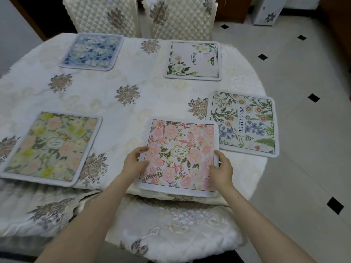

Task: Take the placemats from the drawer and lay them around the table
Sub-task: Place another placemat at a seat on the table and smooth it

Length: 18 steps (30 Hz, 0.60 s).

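Gripping the pink mat (180,154) by its side edges, left hand (133,161) and right hand (221,168) pinch it between our fingers on the table (121,76); it looks light, soft, floppy.

- 2 quilted chair backs (141,18) w/ floral motifs, far side
- cushioned chair seat (176,230), near edge
- pale tile floor (303,76) w/ black diamond insets
- white floral-print box (267,13) top right
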### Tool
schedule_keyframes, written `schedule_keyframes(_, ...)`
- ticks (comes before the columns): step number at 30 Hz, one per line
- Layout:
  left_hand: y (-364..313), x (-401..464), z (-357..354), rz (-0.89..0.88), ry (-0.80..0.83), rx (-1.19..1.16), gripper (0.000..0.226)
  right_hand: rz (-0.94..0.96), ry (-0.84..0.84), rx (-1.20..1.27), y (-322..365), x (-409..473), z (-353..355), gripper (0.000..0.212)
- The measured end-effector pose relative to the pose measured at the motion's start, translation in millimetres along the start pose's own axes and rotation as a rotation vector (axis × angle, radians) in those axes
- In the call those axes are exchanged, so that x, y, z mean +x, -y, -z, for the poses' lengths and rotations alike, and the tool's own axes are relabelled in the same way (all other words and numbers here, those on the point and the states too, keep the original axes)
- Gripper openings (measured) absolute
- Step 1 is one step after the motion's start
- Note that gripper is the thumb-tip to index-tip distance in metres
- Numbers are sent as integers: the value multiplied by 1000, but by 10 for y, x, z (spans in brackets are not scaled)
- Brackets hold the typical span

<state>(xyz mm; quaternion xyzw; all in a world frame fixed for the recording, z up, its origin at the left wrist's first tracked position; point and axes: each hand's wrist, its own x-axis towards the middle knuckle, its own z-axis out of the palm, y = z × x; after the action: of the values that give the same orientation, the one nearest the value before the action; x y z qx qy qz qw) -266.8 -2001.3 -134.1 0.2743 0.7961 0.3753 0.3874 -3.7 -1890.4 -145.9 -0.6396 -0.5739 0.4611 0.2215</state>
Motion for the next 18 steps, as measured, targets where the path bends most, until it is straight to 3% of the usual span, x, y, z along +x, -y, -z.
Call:
schedule_keyframes(5,237,-73,65,-12,53,100,49,25,-15,-126,-99,-219,-116,57)
schedule_keyframes(12,481,-104,-38,-405,35,969,54,356,71,-796,-210,-286,-221,56)
schedule_keyframes(15,573,-76,-45,-436,51,1094,63,412,200,-937,-282,-268,-296,73)
schedule_keyframes(18,495,-58,-29,-441,98,1165,64,396,189,-939,-227,-247,-311,78)
